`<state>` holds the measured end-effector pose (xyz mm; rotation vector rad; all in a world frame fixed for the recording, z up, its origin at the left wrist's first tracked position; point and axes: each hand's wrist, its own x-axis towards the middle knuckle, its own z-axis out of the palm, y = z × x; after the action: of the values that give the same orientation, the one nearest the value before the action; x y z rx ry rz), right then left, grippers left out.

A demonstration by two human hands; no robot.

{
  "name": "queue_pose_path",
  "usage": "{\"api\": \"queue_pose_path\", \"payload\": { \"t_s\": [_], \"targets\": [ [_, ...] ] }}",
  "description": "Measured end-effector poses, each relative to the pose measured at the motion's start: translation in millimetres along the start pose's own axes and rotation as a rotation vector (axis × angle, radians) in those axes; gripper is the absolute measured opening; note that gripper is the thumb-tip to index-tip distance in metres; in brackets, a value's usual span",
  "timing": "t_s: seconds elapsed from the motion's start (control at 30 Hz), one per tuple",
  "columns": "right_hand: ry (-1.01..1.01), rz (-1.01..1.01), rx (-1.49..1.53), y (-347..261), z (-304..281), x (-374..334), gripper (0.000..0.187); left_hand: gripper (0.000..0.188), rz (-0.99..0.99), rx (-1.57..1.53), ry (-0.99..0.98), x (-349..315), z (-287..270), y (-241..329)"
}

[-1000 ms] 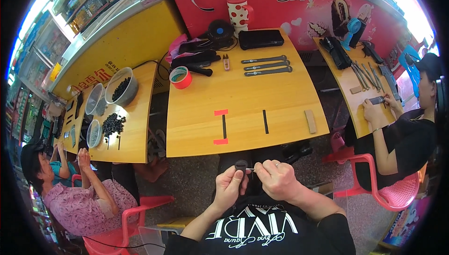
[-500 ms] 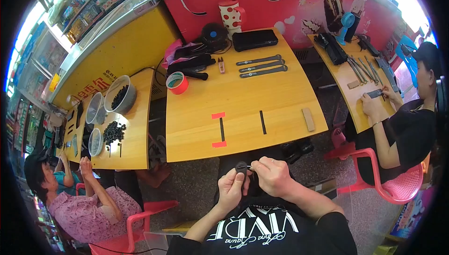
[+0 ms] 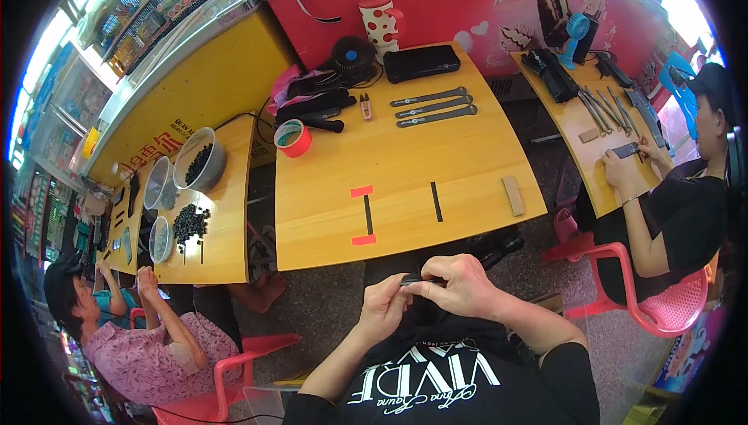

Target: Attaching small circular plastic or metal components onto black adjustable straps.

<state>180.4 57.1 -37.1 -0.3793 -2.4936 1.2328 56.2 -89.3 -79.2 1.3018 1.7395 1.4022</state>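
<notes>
Low in front of me, just off the table's near edge, my left hand (image 3: 383, 306) pinches a small black piece with a rounded end (image 3: 411, 278). Its far part disappears under the fingers of my right hand (image 3: 458, 286), which closes on the same piece. Most of it is hidden, so its full shape cannot be made out. Across the table (image 3: 335, 191) from my hands lie a black strip (image 3: 368, 215) between two red tape marks and a second black strip (image 3: 436, 201). Further back are three dark grey straps with round ends (image 3: 433, 104).
A brown block (image 3: 513, 196) lies by the right edge. Red tape roll (image 3: 293, 138), small snips (image 3: 366, 107), black case (image 3: 422, 63), fan (image 3: 353, 57) and dotted mug (image 3: 380, 26) stand further back. People work at side tables; the left holds tubs (image 3: 202, 164) and black parts (image 3: 190, 224).
The black piece has tipped from upright to nearly level. My right hand has moved in over it, and the thin light-coloured thing at its fingertips no longer shows.
</notes>
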Motion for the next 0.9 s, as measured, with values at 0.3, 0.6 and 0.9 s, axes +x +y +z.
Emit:
{"api": "queue_pose_path", "payload": {
  "t_s": [0.3,0.6,0.9],
  "targets": [
    [0.195,-0.122,-0.21,-9.3,16.1,-5.2,0.02,0.016,0.255,0.44,0.257,4.8,4.9,1.8],
    [-0.042,-0.308,-0.034,-3.1,-3.3,0.2,0.015,0.031,-0.349,-1.054,-0.21,1.2,-24.4,-3.7],
    [-0.093,-0.399,-0.274,-10.0,-27.4,10.0,0.019,0.034,-0.167,-0.983,-0.375,13.7,-28.8,6.3]
  ]
}}
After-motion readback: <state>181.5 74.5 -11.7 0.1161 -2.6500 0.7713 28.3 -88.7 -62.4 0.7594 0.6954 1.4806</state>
